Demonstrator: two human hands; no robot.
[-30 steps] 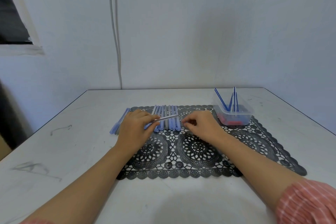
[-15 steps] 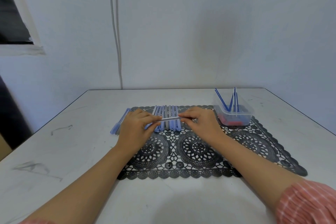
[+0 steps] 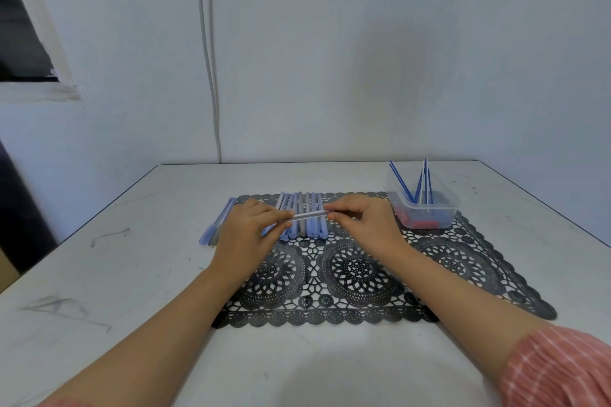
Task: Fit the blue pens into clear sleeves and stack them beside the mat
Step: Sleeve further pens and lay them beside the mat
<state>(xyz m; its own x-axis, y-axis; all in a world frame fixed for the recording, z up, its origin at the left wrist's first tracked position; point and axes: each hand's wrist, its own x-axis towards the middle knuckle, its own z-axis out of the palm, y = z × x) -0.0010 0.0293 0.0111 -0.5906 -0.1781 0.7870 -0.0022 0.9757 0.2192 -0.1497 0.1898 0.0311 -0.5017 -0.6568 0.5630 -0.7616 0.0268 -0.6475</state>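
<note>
Held piece: a clear sleeve (image 3: 309, 215) hangs level between two hands, just above the far half of the mat (image 3: 363, 277); whether a pen is already inside it cannot be told.
Left hand: the left hand (image 3: 246, 231) has its fingers curled over the sleeve's left end, gripping it.
Right hand: the right hand (image 3: 363, 223) pinches the sleeve's right end between thumb and forefinger, its other fingers folded under.
Row on the mat: a row of pale blue and grey pieces (image 3: 312, 230) lies side by side at the mat's far edge, directly beneath the held sleeve and between the two hands.
Stack: a small stack (image 3: 216, 228) of similar pieces rests on the table (image 3: 132, 274) just beside the mat's far left corner, close to the left hand's knuckles.
Supply: thin blue pens (image 3: 401, 182) stand leaning in a clear plastic tub (image 3: 426, 211) on the mat's far right corner, near the right hand but apart from it; red bits (image 3: 420, 224) lie at the tub's bottom.
Setting: a pink striped cuff (image 3: 562, 370) covers the right forearm; a cable (image 3: 208, 53) runs down the pale wall behind.
</note>
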